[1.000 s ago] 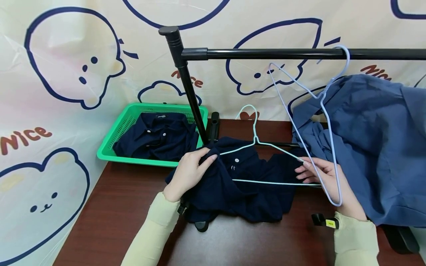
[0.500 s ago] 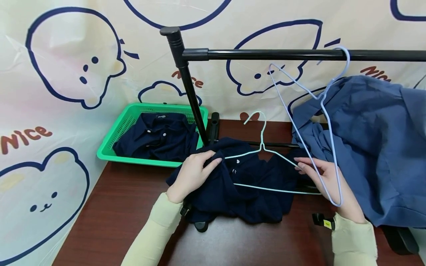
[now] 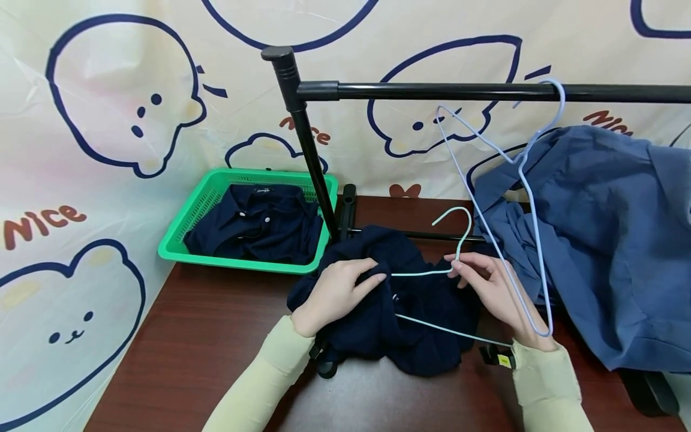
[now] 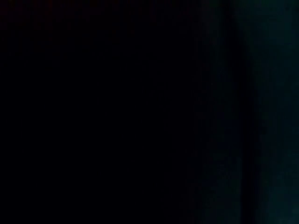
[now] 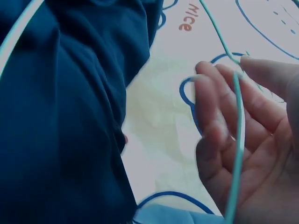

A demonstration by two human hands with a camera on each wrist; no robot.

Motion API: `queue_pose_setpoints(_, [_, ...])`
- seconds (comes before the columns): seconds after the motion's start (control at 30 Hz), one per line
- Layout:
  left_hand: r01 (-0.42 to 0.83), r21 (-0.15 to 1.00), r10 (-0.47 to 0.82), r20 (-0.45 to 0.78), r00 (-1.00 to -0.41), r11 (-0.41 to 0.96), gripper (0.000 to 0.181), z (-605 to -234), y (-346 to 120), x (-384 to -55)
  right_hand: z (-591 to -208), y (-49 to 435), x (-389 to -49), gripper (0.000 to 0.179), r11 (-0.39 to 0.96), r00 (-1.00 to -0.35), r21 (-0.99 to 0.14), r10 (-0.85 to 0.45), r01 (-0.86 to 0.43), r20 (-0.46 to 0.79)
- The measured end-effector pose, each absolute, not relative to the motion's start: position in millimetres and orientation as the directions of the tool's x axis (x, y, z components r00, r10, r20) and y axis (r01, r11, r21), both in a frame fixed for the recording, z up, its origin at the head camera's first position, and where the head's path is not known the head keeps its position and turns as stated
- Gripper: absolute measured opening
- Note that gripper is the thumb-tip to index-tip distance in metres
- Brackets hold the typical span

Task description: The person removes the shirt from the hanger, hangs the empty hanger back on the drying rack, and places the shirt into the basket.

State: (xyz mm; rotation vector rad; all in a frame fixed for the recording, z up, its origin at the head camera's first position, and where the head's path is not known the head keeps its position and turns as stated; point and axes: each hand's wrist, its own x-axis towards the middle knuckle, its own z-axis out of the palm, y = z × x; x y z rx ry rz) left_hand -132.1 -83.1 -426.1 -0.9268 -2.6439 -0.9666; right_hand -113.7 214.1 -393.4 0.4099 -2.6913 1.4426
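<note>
A navy buttoned shirt (image 3: 432, 312) lies bunched on the brown table. My left hand (image 3: 337, 297) grips its cloth near the collar, thumb on top. The mint-green wire hanger (image 3: 421, 274) has its left end tucked inside the shirt, hidden under the cloth. With thumb and fingertips, my right hand (image 3: 493, 294) pinches this hanger at the base of its hook. In the right wrist view the hanger's wire (image 5: 237, 163) crosses in front of the palm, and navy cloth fills the left. The left wrist view is almost black.
Above the table runs a black rack bar (image 3: 410, 91). From it hangs a lilac hanger (image 3: 531, 210), in front of my right forearm. A blue shirt (image 3: 610, 240) hangs at right. A green basket (image 3: 175, 249) holds another navy shirt (image 3: 259, 225) at left.
My right hand has moved left along the hanger from its right arm to the hook's base. The hanger has tilted and shifted right and down. My left hand has moved slightly right with the cloth.
</note>
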Motion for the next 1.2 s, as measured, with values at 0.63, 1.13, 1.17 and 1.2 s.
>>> queue_pose_setpoints(0.63, [0.598, 0.536, 0.452, 0.392, -0.802, 0.597, 0.022, -426.2, -96.9, -133.0, -384.6, 222.4, -107.1, 0.016, 0.557, -0.947, -0.769, -0.126, -0.314, 0.295])
queue_pose_setpoints(1.13, [0.597, 0.551, 0.264, 0.567, -0.78, 0.582, 0.034, -404.6, -114.8, -139.5, -392.3, 285.8, -107.3, 0.026, 0.54, -0.97, -0.833, 0.112, -0.12, 0.213])
queue_pose_setpoints(1.17, [0.615, 0.542, 0.252, 0.597, -0.761, 0.573, 0.038, -399.2, -114.1, -140.0, -389.6, 284.6, -106.0, 0.025, 0.532, -0.968, -0.837, 0.117, -0.127, 0.221])
queue_pose_setpoints(1.2, [0.634, 0.531, 0.244, 0.626, -0.741, 0.562, 0.04, -392.7, -113.3, -140.3, -386.6, 283.3, -104.5, 0.025, 0.518, -0.966, -0.846, 0.125, -0.13, 0.225])
